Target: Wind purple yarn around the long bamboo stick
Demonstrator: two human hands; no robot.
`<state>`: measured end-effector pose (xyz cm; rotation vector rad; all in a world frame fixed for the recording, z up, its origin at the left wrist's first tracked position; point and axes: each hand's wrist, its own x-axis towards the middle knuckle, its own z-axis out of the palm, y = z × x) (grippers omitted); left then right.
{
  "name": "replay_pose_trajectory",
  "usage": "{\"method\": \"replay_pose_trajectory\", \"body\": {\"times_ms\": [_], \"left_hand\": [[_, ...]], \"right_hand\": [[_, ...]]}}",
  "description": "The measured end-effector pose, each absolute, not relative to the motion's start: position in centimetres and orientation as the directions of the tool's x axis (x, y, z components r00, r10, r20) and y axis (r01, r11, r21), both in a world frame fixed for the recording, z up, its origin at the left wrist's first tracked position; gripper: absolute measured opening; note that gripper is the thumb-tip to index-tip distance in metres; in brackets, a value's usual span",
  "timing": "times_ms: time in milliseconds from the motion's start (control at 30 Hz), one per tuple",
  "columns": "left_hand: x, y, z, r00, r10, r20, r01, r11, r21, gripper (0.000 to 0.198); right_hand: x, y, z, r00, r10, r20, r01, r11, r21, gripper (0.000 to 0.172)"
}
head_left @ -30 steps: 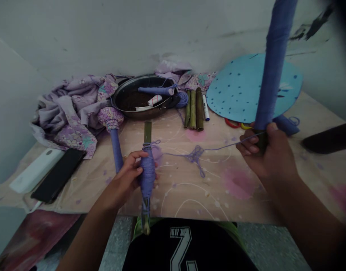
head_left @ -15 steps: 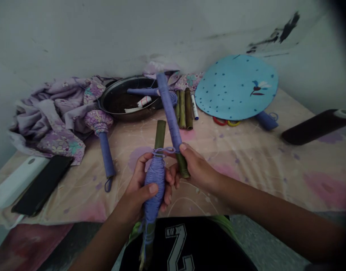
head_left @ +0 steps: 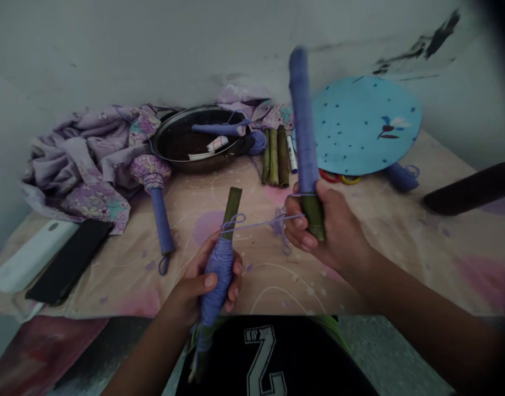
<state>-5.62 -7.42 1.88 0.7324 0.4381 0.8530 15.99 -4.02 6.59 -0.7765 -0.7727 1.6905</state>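
The left grip (head_left: 197, 289) is closed around a purple yarn-wrapped stick (head_left: 219, 275); the right grip (head_left: 329, 225) is closed on a second wrapped stick (head_left: 304, 126), with a yarn strand (head_left: 261, 224) running between them.

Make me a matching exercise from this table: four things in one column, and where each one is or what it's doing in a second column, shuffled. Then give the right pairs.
Things:
1. left hand
2. right hand
3. green bamboo lengths
4. dotted blue disc

Places and states:
A. Side by side next to a white marker
B. Closed around a fat purple thread winding
C. At the back right of the table
D. Gripping the green lower end of a purple-wrapped stick

Pairs: 1-B, 2-D, 3-A, 4-C
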Motion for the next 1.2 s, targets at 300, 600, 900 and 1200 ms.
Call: {"method": "replay_pose_trajectory", "body": {"times_ms": [300,600,900,1200], "left_hand": [[-7.4,-7.3,0.8,0.522,0.85,-0.075,-0.644,0.45,0.618,0.056],[-10.9,-7.5,2.3,0.557,0.827,-0.075,-0.476,0.392,0.787,0.054],[-9.8,-7.5,0.8,0.605,0.796,0.021,-0.663,0.489,0.567,0.046],[-9.0,-8.6,0.5,0.584,0.812,-0.03,-0.733,0.542,0.41,0.049]], "right_hand": [[18.4,-3.8,10.2,0.034,0.999,0.03,-0.57,0.044,-0.821,0.037],[20.6,-2.0,8.8,0.235,0.972,0.017,-0.545,0.146,-0.826,0.022],[20.8,-0.8,8.0,0.265,0.963,-0.043,-0.588,0.126,-0.799,0.029],[22.5,0.4,6.8,0.308,0.949,-0.059,-0.633,0.158,-0.758,0.036]]}}
